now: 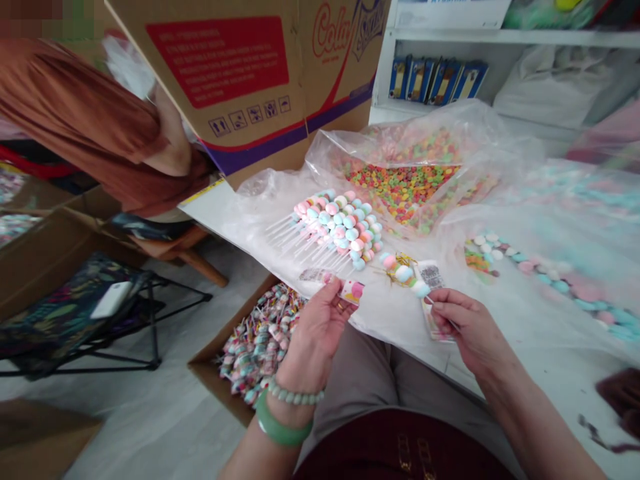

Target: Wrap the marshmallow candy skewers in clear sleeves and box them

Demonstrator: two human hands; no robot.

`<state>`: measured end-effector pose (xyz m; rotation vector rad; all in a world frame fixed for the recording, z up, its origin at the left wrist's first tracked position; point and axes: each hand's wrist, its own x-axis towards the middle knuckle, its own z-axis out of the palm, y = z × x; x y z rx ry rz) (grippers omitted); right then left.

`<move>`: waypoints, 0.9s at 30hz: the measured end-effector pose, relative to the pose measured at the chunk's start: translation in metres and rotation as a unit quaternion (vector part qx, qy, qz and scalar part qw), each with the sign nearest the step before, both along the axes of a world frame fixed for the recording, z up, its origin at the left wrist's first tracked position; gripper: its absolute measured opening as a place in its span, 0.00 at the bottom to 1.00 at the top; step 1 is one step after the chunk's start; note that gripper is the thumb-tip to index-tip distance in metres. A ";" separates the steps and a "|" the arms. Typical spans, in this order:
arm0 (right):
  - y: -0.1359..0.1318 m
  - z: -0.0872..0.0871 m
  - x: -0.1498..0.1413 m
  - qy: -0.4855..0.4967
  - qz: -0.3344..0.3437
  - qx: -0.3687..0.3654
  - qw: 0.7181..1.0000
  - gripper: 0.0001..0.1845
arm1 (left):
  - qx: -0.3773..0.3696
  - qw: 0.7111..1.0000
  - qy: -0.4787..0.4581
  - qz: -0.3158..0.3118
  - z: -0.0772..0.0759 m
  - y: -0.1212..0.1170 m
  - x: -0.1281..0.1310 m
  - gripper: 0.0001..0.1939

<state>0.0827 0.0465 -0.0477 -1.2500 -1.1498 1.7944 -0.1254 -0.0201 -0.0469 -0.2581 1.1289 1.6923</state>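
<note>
While my left hand (313,337) is pinching a printed wrapper (330,288) and my right hand (470,327) is gripping a second wrapper (433,300), I am watching a pastel candy skewer (404,273) lying between them on plastic sheeting (250,213), where a slipping grip could be knocking it loose.

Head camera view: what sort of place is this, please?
Probably a candy-packing workroom: a clear plastic bag of colourful ring-shaped candy, pastel round candy skewers on a white table, and a brown cardboard box of wrapped candy sticks.
</note>
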 end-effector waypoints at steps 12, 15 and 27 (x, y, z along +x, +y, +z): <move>-0.042 -0.005 0.008 -0.076 0.073 0.138 0.985 0.07 | 0.025 0.994 -0.098 0.045 0.020 0.004 0.014 0.05; -0.042 -0.002 0.009 -0.112 0.079 0.198 0.970 0.08 | 0.045 0.997 -0.058 0.037 0.020 0.002 0.017 0.05; -0.042 -0.002 0.007 -0.178 0.073 0.278 0.941 0.09 | 0.091 0.994 0.058 0.030 0.003 0.002 0.016 0.03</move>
